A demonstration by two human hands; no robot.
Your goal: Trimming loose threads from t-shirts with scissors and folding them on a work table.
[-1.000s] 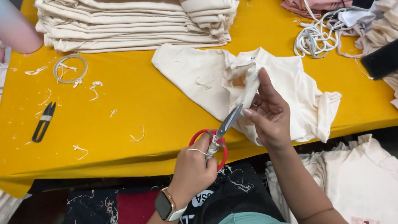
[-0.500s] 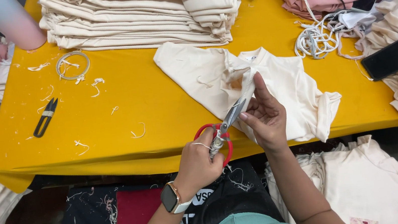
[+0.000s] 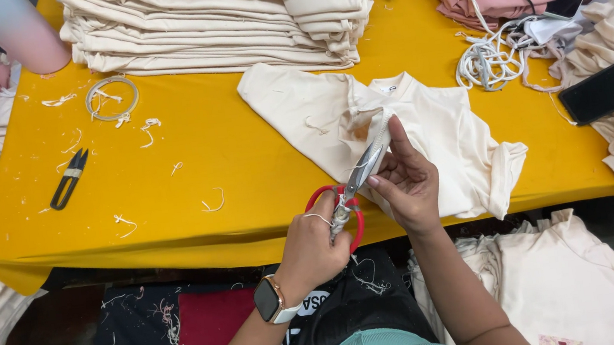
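At the near edge of the yellow worktop [image 3: 186,144], the left hand [image 3: 315,248] is gripping the red-handled scissors [image 3: 347,195] with fingers through the loops, while the right hand [image 3: 406,181] is pinching a fold of the cream garment [image 3: 435,133] against the blades. The garment is lying spread across the worktop just in front of both hands. Trimming cleanly here seems to call for keeping the fabric taut and the blade tips clear of the fingertips, cutting only the loose thread. A black thread snipper [image 3: 69,178] is lying well apart to the left, near a ring of cord [image 3: 111,98] and scattered thread scraps. A tall stack of folded cream garments [image 3: 226,18] is crowding the far side, and a tangle of white cord [image 3: 492,60] is sitting near the garment's right.
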